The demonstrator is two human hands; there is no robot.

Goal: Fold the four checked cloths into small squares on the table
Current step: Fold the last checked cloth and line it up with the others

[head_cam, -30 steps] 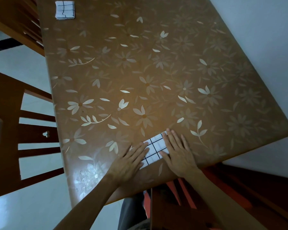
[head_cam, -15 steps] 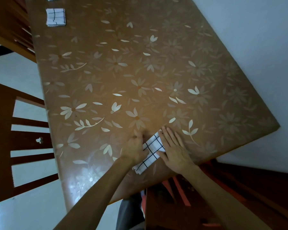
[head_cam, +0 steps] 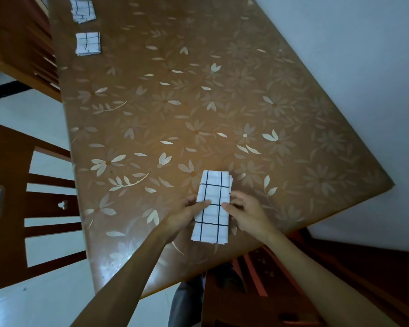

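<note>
A white cloth with black checks, folded into a long narrow strip, lies on the brown flowered table near its front edge. My left hand pinches the strip's left edge at mid-length. On the opposite edge my right hand holds the strip at the same height. Two folded checked cloths lie far off at the table's back left: one small square and another beyond it, partly cut off by the frame's top.
A wooden chair stands at the table's left side, another chair at the back left. A reddish wooden seat is below the table's front edge. A pale wall runs along the table's right side.
The cloth has gone from a short piece pressed flat under both palms to a long strip turned lengthwise away from me. Both hands now grip its side edges. The view has shifted, showing two far cloths.
</note>
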